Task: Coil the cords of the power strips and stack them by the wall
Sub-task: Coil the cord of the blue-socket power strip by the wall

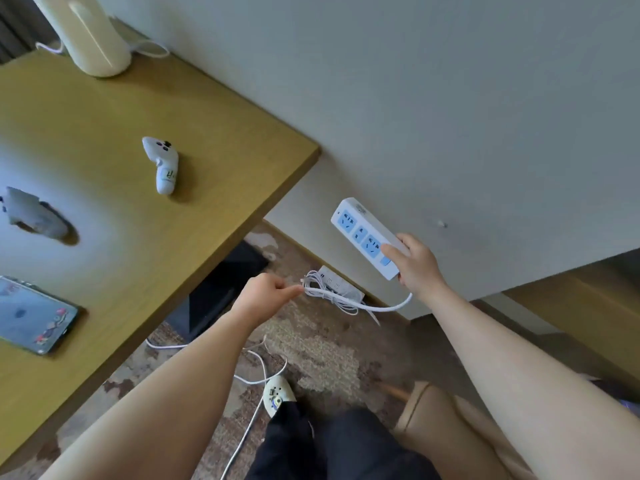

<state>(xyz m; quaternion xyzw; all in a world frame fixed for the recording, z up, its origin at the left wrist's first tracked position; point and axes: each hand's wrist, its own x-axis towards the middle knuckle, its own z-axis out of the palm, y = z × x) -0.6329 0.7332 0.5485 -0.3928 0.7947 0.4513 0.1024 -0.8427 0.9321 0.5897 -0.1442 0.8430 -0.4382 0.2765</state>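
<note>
Big yellowish wooden bench [104, 140] runs off the left and bottom edges, so no telling how long it is. The cream cylinder-shaped appliance [93, 32] at its far end is cut off at the top. A grey blurry thing [34, 216] on the bench near the left edge, honestly can't make out what it is. A dark phone [33, 315] with a lit screen is partly cropped there too, and a small white game-controller-looking gadget [162, 164] lies mid-bench.

Both bare forearms reach out from the bottom of the shot toward the pale wall [450, 98]. Right hand [417, 263] is raised, thumb over the face and fingers wrapped behind the white power strip with blue sockets [367, 237]. It's held up in the air just in front of the wall, long axis tilted, far end pointing up-left, cord end down by the palm. Its white cord [374, 308] loops out under the wrist and runs left to the left hand [266, 294], which is curled in a fist pinching it.

On the patchy brown carpet [329, 358], right at the wall, a second white power strip [341, 284] lies flat with its cord bundled beside it, partly hidden behind the held cord. More loose white cable [256, 379] trails over the carpet past a pale slipper [277, 396].
</note>
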